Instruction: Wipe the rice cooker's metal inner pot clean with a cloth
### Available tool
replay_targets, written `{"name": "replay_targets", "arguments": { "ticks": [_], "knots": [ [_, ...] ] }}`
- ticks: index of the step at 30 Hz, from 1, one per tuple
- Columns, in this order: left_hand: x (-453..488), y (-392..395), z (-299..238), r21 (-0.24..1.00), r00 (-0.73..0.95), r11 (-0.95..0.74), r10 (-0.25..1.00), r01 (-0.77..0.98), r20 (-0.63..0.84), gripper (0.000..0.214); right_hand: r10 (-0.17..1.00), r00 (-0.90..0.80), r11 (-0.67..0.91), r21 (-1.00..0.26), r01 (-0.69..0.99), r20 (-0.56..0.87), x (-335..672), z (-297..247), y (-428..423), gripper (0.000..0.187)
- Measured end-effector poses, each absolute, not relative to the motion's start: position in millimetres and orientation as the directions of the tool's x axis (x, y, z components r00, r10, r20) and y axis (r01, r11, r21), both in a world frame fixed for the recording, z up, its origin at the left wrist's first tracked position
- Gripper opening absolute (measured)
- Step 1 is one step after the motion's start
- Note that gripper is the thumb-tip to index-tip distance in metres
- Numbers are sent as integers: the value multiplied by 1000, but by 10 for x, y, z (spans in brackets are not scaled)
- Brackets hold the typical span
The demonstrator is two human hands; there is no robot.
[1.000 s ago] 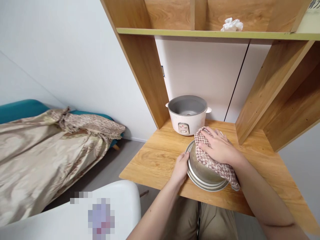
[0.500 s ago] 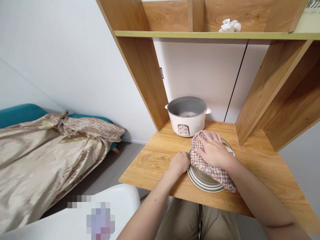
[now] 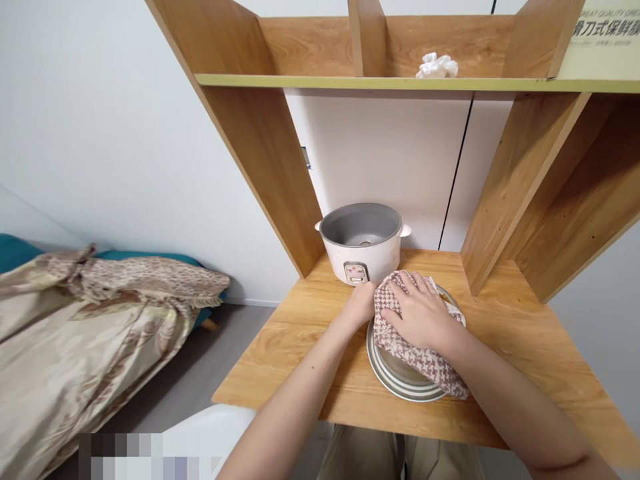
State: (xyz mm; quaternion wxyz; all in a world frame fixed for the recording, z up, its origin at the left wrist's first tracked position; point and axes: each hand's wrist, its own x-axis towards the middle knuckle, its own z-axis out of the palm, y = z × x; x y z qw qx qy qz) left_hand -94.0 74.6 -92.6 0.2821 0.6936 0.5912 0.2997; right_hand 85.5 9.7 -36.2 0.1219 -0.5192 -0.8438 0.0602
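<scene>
A round, lid-like disc (image 3: 400,385) with a pale ringed rim and a see-through, brownish middle lies on the wooden table. Across its top is a brown-and-white houndstooth cloth (image 3: 387,333), with one end hanging over the near right rim. My right hand (image 3: 420,313) rests flat on the cloth, fingers stretched and slightly apart. At the disc's left rim, my left hand (image 3: 361,303) is closed; its fingertips are hidden, and it seems to grip the edge. Right behind the hands stands a white rice cooker (image 3: 363,257), lidless, its grey inside showing.
The wooden table (image 3: 280,360) has shelf uprights at both sides. Above runs a shelf (image 3: 320,81) with crumpled white tissue (image 3: 437,66) and a printed box (image 3: 605,53). A white chair (image 3: 210,427) stands at lower left, beyond it a cloth-covered couch or bed (image 3: 125,320).
My left hand has slid up along the disc's left rim, toward the cooker. My right hand stays flat on the cloth. The whole view has shifted slightly.
</scene>
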Motion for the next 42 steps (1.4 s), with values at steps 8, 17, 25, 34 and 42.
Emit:
{"name": "replay_targets", "arguments": {
  "ticks": [8, 17, 25, 34, 42],
  "knots": [
    [-810, 775, -1317, 954, 129, -228, 970, 195, 206, 41, 901, -408, 432, -211, 877, 148, 815, -333, 72, 67],
    [-874, 828, -1467, 954, 245, -292, 922, -70, 300, 42, 899, -423, 437, -223, 871, 110, 812, -320, 67, 83],
    [-876, 829, -1485, 904, 315, -401, 848, -146, 427, 47, 910, -409, 416, -184, 891, 73, 781, -327, 70, 83],
    [-881, 876, -1520, 877, 347, -458, 807, -143, 478, 48, 942, -309, 321, -87, 943, 128, 768, -374, 76, 78],
    [-875, 900, -1585, 876, 322, -464, 816, -128, 479, 46, 930, -358, 365, -74, 928, 84, 788, -379, 81, 82]
  ]
}}
